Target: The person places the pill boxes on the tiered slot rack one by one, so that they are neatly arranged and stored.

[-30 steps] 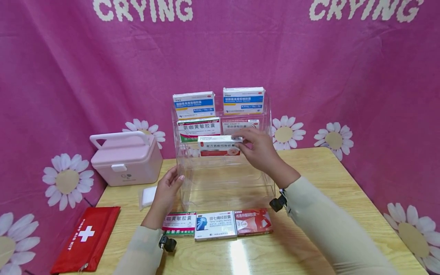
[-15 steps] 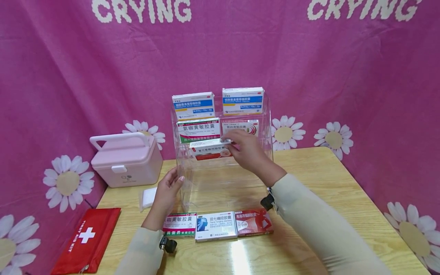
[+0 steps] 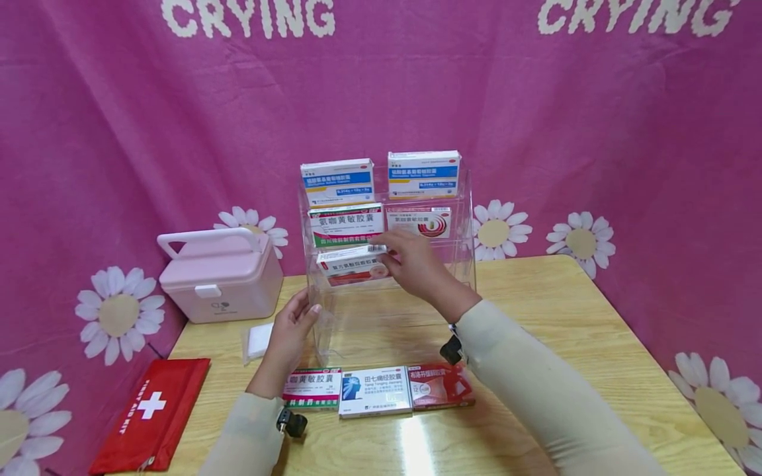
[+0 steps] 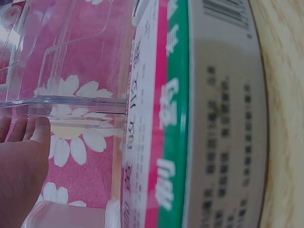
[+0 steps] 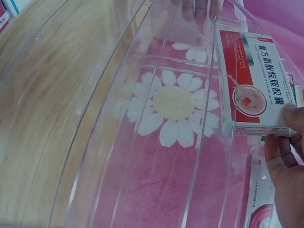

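**Pink daisy cloth (image 3: 381, 99) behind a wooden bench (image 3: 595, 330): capsule box held at the third tier of a clear rack**

Head view, with both wrist views for detail. The clear rack (image 3: 387, 320) stands on the bench, its tiers stepped one above another. The right hand (image 3: 413, 263) is narrowed on the white-and-red capsule box (image 3: 351, 266), thumb and fingers pinching its right end. This box lies at the left of the third tier, label outward, tilted slightly with the gripped end higher; whether its lower edge touches the rack cannot be told. The left hand (image 3: 292, 324) holds nothing between its fingers, which lie fairly straight against the rack's left side.

Top tier: two blue-and-white boxes, one left (image 3: 337, 182) and one right (image 3: 424, 174), upright and apart. Second tier: a green-banded box (image 3: 347, 225) at left, directly above the held one, and a box with a red swirl (image 3: 419, 223) at right.

On the bench before the rack, three boxes lie in a row, left to right: a second green-banded box (image 3: 312, 390), partly covered by the left arm; a white box with a blue head design (image 3: 375, 391); and a red box (image 3: 440, 385). To the left are a pink handled case (image 3: 220, 277), a small white packet (image 3: 258, 340) and a red first-aid pouch (image 3: 149, 416) bearing a white cross.
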Demonstrator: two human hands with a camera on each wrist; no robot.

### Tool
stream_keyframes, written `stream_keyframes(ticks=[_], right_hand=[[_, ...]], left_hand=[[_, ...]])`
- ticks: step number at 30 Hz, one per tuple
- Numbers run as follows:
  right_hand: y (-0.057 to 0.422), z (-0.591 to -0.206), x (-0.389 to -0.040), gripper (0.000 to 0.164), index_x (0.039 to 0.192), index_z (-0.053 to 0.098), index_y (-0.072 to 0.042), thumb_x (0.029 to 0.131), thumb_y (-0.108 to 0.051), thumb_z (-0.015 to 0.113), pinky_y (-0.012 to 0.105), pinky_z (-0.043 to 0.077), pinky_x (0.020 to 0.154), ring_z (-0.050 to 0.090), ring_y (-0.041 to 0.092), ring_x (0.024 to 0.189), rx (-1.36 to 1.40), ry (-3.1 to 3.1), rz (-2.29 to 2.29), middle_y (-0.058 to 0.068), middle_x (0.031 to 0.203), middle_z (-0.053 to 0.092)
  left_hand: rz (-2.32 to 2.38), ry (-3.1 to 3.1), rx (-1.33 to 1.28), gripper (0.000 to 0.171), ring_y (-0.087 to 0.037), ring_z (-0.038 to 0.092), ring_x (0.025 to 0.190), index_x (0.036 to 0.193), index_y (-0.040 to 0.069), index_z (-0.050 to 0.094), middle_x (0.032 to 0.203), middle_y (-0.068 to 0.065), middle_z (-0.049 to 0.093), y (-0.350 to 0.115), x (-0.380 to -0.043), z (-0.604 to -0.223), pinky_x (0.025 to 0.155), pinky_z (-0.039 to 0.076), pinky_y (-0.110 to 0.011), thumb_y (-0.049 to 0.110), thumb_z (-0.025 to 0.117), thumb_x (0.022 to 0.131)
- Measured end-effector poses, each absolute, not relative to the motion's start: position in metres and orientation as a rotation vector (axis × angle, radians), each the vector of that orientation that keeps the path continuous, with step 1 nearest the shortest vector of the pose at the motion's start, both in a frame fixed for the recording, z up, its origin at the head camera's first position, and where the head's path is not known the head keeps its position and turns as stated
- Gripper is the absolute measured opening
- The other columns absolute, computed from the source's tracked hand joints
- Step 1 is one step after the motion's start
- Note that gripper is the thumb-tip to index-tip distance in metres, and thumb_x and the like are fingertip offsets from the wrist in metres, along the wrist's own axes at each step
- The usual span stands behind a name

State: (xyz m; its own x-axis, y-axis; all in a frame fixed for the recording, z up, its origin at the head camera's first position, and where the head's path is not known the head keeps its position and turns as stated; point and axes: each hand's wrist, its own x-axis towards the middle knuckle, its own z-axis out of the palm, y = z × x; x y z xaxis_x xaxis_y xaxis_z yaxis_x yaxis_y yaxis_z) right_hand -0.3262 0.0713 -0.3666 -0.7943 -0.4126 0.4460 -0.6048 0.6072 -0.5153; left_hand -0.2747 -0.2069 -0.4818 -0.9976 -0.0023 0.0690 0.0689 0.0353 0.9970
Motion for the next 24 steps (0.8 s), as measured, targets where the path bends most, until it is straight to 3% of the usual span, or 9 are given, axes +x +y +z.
stream_keyframes(ticks=[3, 24], right_hand=[[0.07, -0.368, -0.327, 0.036, 0.14, 0.073, -0.014, 0.104, -0.01, 0.075, 0.042, 0.066, 0.102, 0.073, 0.027, 0.122, 0.823, -2.551, 1.0, 0.006, 0.135, 0.074], [0.068, -0.38, -0.33, 0.024, 0.127, 0.078, -0.011, 0.103, -0.01, 0.076, 0.036, 0.069, 0.095, 0.075, 0.025, 0.106, 0.749, -2.565, 1.121, 0.008, 0.128, 0.076]], left_hand=[[-2.131, -2.246, -0.047, 0.057, -0.036, 0.035, 0.164, 0.168, 0.004, 0.037, 0.173, -0.02, 0.04, -0.207, -0.274, -0.481, 0.134, 0.034, -0.048, 0.01, 0.055, 0.114], [-2.154, -2.222, -0.064, 0.058, -0.035, 0.036, 0.163, 0.167, 0.0, 0.036, 0.173, -0.021, 0.039, -0.206, -0.274, -0.48, 0.134, 0.034, -0.045, 0.009, 0.056, 0.114]])
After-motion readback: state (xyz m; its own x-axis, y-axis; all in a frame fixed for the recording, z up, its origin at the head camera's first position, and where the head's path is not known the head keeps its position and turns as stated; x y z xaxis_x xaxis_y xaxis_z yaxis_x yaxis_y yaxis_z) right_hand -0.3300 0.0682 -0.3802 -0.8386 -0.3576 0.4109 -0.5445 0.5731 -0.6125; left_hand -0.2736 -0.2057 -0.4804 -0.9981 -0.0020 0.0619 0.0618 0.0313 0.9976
